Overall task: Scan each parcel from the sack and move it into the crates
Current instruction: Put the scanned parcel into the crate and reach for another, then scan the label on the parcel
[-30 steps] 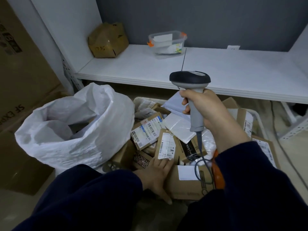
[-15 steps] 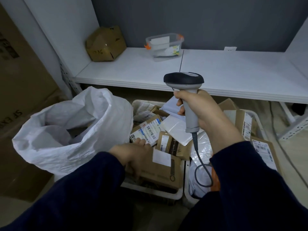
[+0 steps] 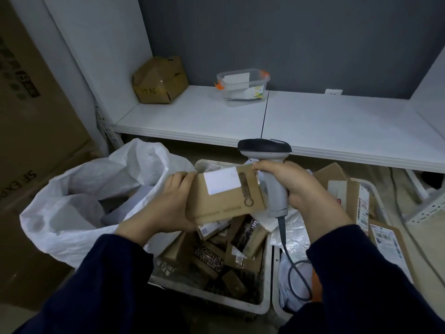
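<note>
L hand (image 3: 166, 203) grips parcel (image 3: 224, 196) (long axis left-right, label up); R hand (image 3: 297, 186) grips scanner (image 3: 265, 148)

White shelf (image 3: 337, 121) with a dented cardboard box (image 3: 160, 80) and clear tub (image 3: 243, 86).

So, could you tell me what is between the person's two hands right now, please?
A brown cardboard parcel, gripped by the left hand; the right hand holds the scanner. Head view.
</note>
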